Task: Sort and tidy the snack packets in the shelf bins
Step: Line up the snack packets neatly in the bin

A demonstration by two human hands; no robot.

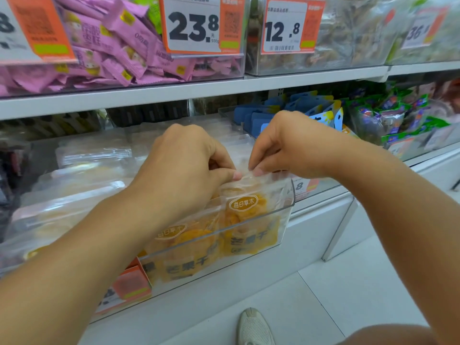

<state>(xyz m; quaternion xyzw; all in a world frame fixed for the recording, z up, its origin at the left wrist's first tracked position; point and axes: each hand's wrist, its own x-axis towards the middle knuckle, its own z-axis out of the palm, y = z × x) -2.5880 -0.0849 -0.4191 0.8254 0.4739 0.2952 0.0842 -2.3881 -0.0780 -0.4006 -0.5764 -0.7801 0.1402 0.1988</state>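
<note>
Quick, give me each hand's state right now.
Left hand: pinches the top edge of the mango packet.
Right hand: pinches the same packet's top edge.

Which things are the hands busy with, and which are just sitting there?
Busy with:
- left hand and right hand, both pinching the top edge of the orange mango packet
- clear front bin holding it

Just sitting there:
- pink packets
- blue packets
- 23.8 price tag
- shoe
</note>
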